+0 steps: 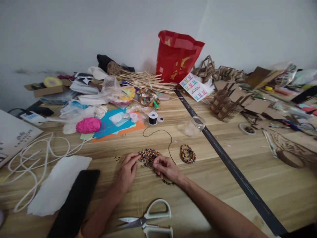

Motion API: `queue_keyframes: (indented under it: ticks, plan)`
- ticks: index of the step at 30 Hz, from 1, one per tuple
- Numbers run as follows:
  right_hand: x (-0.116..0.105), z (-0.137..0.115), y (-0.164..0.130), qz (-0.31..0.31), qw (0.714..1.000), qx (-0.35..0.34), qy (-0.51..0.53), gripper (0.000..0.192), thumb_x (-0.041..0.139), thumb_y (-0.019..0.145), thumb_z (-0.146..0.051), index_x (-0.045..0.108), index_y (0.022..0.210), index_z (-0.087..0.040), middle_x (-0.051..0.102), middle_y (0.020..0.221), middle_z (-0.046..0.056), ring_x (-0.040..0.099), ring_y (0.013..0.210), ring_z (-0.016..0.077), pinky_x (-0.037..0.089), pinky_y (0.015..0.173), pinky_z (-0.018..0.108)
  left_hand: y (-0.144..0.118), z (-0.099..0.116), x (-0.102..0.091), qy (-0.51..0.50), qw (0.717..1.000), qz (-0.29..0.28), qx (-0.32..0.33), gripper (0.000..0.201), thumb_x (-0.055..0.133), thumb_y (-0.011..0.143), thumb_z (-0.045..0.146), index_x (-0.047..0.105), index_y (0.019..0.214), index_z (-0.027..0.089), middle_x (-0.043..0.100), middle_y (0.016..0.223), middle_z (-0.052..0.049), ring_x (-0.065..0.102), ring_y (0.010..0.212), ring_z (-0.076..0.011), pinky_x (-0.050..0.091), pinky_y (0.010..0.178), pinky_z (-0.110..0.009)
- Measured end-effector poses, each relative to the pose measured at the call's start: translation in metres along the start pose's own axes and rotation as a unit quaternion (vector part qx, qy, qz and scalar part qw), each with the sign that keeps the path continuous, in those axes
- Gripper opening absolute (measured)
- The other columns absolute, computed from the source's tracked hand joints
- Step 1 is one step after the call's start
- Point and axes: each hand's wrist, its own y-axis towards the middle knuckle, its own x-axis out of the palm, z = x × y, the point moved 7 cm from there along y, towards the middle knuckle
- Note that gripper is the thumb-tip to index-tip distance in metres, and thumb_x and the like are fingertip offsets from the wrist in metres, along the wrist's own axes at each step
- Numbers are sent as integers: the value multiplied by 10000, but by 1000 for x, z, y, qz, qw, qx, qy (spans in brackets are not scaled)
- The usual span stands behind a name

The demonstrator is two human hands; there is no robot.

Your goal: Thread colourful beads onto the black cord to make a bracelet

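Scissors (143,221) are lying at bottom centre, while mid-frame the loosely open left hand (127,172) is touching loose beads (148,155) and the right hand (167,168) is pinching, probably, a beaded strand (169,182), seemingly mid-stringing and calling for a fine fingertip pick.

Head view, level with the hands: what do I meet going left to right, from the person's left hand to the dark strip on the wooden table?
Bare left hand → loose pile of small round multicoloured beads → bare right hand → overlapping multicoloured beaded bracelets → long, straight dark strip.
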Motion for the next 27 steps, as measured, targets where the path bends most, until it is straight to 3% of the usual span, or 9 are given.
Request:
queue_keyframes:
  ticks: [7,12,17,21,27]
  plan:
    - [0,-1,0,1,1000,-2,-4,340,663,743,-469,521,734,-160,509,491,-72,420,362,32,375,352,128,3,5,-5,-1,1000,12,-21,292,418,894,226,651,1066,183,604,1078,-101,571,1043,-232,469,942,-395]
    - [0,-1,-1,1,1000,2,10,356,681,722,-479,525,732,-160,509,490,-71,419,368,34,369,345,126,5,-3,1,-16,998,-36,-54,371,344,929,279,595,1177,163,551,1320,-122,488,1237,-229,400,1048,-432]
    - [0,-2,-1,-8,1000,0,11,366,679,721,-494,524,729,-163,510,486,-73,416,358,34,366,338,129,10,-10,12,-12,995,-70,-67,405,332,943,288,522,1285,181,472,1423,-103,433,1306,-204,332,1105,-457]
    - [0,-2,0,-10,1000,3,11,369,681,717,-499,522,728,-166,511,481,-74,417,353,37,364,337,135,25,-12,24,14,996,-80,-30,423,347,944,302,497,1311,156,439,1445,-121,384,1342,-205,312,1123,-449]
    - [0,-3,-1,-16,1000,2,13,378,686,713,-501,517,728,-163,513,483,-72,426,354,38,375,344,141,45,-2,37,57,986,-148,53,466,342,958,321,446,1353,99,398,1467,-148,295,1388,-222,280,1142,-450]
